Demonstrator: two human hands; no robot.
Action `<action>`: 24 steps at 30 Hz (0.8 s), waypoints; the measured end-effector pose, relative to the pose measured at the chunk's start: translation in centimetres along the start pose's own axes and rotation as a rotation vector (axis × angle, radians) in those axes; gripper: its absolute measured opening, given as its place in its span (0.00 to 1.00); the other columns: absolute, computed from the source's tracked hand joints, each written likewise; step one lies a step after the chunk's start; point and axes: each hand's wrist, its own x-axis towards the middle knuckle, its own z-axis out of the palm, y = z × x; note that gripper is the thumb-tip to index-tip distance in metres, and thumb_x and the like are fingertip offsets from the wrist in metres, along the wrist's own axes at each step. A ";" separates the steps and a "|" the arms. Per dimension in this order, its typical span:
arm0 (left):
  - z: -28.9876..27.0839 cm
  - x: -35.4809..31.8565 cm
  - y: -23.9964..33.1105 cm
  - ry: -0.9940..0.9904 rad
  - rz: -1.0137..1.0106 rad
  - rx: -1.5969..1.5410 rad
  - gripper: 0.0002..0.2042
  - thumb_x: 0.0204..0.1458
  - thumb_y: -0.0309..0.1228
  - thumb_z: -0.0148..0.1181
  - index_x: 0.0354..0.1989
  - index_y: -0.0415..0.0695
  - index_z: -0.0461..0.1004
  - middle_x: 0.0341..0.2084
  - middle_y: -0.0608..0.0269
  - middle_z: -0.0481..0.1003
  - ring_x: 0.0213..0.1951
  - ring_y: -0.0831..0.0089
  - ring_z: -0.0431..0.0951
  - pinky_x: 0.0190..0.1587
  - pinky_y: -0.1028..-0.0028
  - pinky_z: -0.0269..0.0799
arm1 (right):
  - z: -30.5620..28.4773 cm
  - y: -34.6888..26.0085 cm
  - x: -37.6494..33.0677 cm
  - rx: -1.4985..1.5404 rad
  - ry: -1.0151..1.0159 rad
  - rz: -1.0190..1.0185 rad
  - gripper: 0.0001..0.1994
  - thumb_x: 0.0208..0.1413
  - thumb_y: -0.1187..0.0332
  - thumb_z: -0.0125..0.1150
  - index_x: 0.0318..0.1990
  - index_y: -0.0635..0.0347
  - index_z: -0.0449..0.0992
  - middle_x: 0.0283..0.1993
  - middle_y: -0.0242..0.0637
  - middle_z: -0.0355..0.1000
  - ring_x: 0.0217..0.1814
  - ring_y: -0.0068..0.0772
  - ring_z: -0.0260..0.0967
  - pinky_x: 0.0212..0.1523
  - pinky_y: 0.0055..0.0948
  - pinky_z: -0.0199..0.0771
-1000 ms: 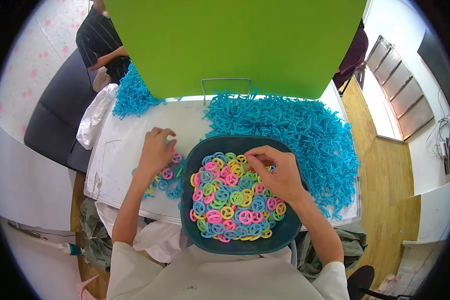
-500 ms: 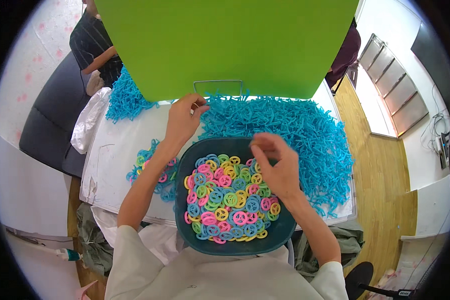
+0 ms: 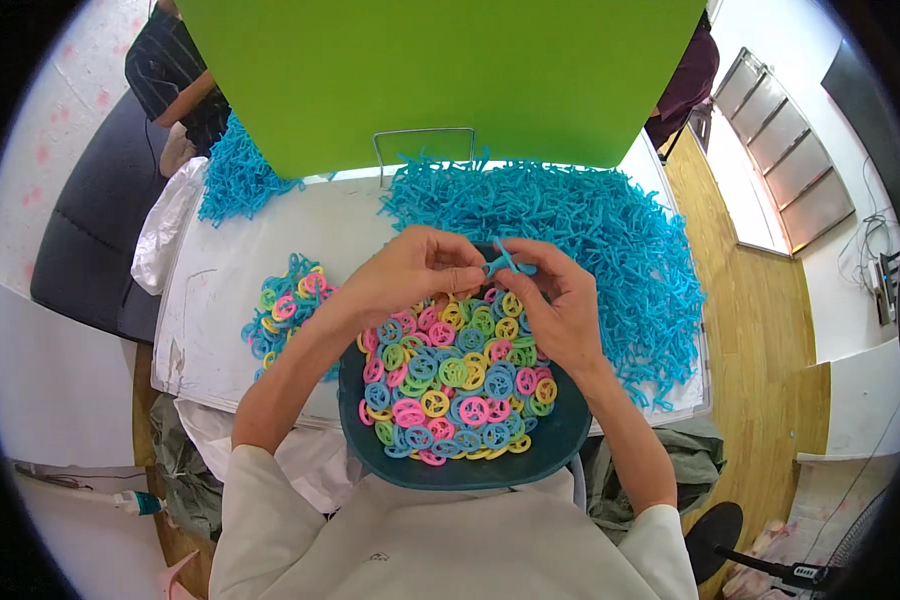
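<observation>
Pinching a blue plastic piece (image 3: 504, 260) in the head view, the right hand (image 3: 560, 300) is above the far side of the dark tub (image 3: 460, 476). The left hand (image 3: 425, 272) is just beside it, fingertips together; what they grip, I cannot tell. Small coloured wheels (image 3: 453, 373) lie in the tub. Right of and beyond it spreads a blue heap (image 3: 620, 285); left, a mixed pile (image 3: 285, 306), partly behind the left forearm (image 3: 275, 405). Beyond the tub, a green board (image 3: 440, 70) blocks the view.

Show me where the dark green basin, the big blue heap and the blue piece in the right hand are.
Dark green basin (image 3: 470, 474), head view: its near inner wall.
Big blue heap (image 3: 630, 270), head view: middle of its surface.
Blue piece (image 3: 507, 264), head view: its middle.
</observation>
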 end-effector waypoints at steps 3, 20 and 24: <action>-0.2 0.6 -0.7 -0.068 -0.071 0.015 0.08 0.57 0.33 0.59 0.36 0.40 0.76 0.25 0.67 0.75 0.27 0.83 0.73 0.26 0.82 0.67 | -0.6 0.8 0.1 -0.129 -0.026 -0.079 0.10 0.55 0.77 0.62 0.44 0.68 0.76 0.37 0.34 0.74 0.39 0.19 0.72 0.36 0.18 0.73; 2.3 0.4 -1.8 0.380 0.119 0.315 0.06 0.51 0.25 0.60 0.35 0.38 0.73 0.31 0.61 0.76 0.32 0.76 0.76 0.35 0.76 0.73 | -0.8 1.0 0.4 -0.080 0.143 0.020 0.08 0.54 0.75 0.64 0.40 0.65 0.76 0.39 0.32 0.75 0.42 0.20 0.71 0.43 0.21 0.72; 2.0 0.4 -1.7 0.329 0.199 -0.060 0.06 0.58 0.27 0.56 0.38 0.36 0.71 0.32 0.63 0.75 0.34 0.78 0.76 0.37 0.77 0.76 | -0.5 0.8 0.3 -0.065 0.101 0.058 0.08 0.53 0.76 0.64 0.40 0.66 0.76 0.39 0.33 0.76 0.41 0.21 0.72 0.43 0.21 0.72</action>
